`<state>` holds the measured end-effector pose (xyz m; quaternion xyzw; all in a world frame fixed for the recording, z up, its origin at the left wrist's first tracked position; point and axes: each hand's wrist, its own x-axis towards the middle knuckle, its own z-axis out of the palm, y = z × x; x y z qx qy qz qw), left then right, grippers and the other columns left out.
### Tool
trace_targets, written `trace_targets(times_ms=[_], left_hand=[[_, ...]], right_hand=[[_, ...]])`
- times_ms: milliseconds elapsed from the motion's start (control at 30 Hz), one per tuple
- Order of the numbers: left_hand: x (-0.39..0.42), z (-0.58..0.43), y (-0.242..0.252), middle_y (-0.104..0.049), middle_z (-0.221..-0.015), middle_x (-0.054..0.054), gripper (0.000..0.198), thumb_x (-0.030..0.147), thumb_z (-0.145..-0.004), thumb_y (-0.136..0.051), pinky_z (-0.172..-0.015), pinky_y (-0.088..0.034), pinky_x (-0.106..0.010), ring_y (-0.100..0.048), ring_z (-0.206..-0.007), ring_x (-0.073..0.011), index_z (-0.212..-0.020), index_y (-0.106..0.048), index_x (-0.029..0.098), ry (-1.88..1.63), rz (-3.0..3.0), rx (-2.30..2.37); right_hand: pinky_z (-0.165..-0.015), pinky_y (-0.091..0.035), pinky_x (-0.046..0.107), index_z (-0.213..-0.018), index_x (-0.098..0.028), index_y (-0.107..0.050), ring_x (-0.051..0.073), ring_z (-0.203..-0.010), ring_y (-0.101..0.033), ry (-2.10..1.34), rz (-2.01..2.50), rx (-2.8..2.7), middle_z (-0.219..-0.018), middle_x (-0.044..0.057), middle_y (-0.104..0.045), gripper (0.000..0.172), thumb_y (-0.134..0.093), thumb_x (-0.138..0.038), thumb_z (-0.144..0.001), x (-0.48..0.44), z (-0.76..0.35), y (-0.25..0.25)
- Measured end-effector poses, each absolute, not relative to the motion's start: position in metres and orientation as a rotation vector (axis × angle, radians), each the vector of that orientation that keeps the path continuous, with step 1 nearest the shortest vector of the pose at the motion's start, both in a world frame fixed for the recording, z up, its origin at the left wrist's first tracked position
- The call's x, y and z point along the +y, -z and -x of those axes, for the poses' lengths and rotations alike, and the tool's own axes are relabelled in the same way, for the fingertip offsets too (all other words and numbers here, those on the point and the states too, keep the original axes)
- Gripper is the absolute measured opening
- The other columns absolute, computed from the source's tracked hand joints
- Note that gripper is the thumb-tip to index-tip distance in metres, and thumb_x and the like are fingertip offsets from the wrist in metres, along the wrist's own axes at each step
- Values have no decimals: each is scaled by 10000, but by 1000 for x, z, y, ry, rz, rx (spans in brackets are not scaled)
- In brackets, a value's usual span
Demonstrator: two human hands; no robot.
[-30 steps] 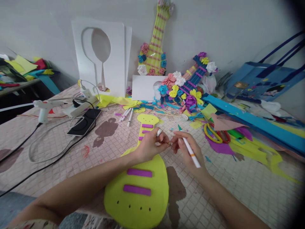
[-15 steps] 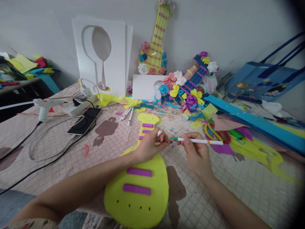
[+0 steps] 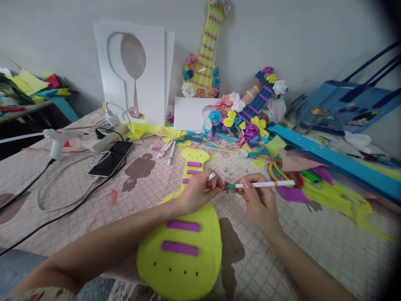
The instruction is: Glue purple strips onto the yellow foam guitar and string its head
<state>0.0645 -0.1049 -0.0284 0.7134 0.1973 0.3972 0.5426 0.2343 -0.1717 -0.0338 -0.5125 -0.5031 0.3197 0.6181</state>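
Note:
Over the neck of a yellow guitar-shaped cutout (image 3: 183,209) with purple strips, my left hand (image 3: 199,190) is closed. A white pen or cap (image 3: 211,176) pokes out between its fingers. My right hand (image 3: 260,200) pinches a white pen (image 3: 271,184) with a green end, held nearly level. That green end points left and reaches the left fingertips, where anything smaller is too tiny to make out. Dark holes mark the cutout's lower body and its head.
Several white pens (image 3: 171,152) lie beyond the cutout. A glue gun (image 3: 58,140), a power strip (image 3: 105,140) and a phone (image 3: 111,159) with cables are at left. Decorated guitars (image 3: 208,50), paper scraps and scissors (image 3: 278,173) are behind and right.
My right hand and its pen have shifted very slightly, with the green end now closer against my left fingertips. The cutout has not moved.

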Motion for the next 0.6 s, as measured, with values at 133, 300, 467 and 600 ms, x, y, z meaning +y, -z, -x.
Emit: trace_targets(times_ms=[133, 300, 467, 600], left_hand=[[-105, -65, 29, -567, -832, -20, 259, 134, -810, -559, -713, -503, -264, -623, -831, -133, -730, -323, 202, -935, -1693, 475], [-104, -65, 31, -565, -820, -16, 264, 132, -814, -564, -695, -492, -251, -617, -813, -128, -731, -323, 200, -955, -1715, 456], [-103, -66, 34, -566, -821, -20, 264, 121, -814, -565, -696, -490, -254, -611, -805, -127, -733, -326, 199, -957, -1716, 432], [-103, -66, 35, -562, -818, -17, 254, 122, -816, -563, -689, -486, -254, -600, -788, -122, -743, -332, 199, -960, -1718, 430]], right_hand=[[-548, -411, 262, -844, -228, -527, 100, -518, -391, -731, 1205, -1170, -641, -44, -489, 152, -544, -371, -891, -172, -234, 33], [-583, -415, 269, -845, -226, -535, 86, -493, -328, -750, 1215, -1180, -574, -73, -389, 147, -553, -364, -892, -175, -234, 31], [-566, -396, 261, -845, -232, -536, 86, -495, -317, -750, 1228, -1184, -569, -73, -379, 136, -547, -358, -898, -175, -235, 32], [-581, -409, 266, -838, -233, -541, 88, -505, -331, -751, 1236, -1185, -576, -68, -390, 140, -548, -360, -896, -173, -235, 32]])
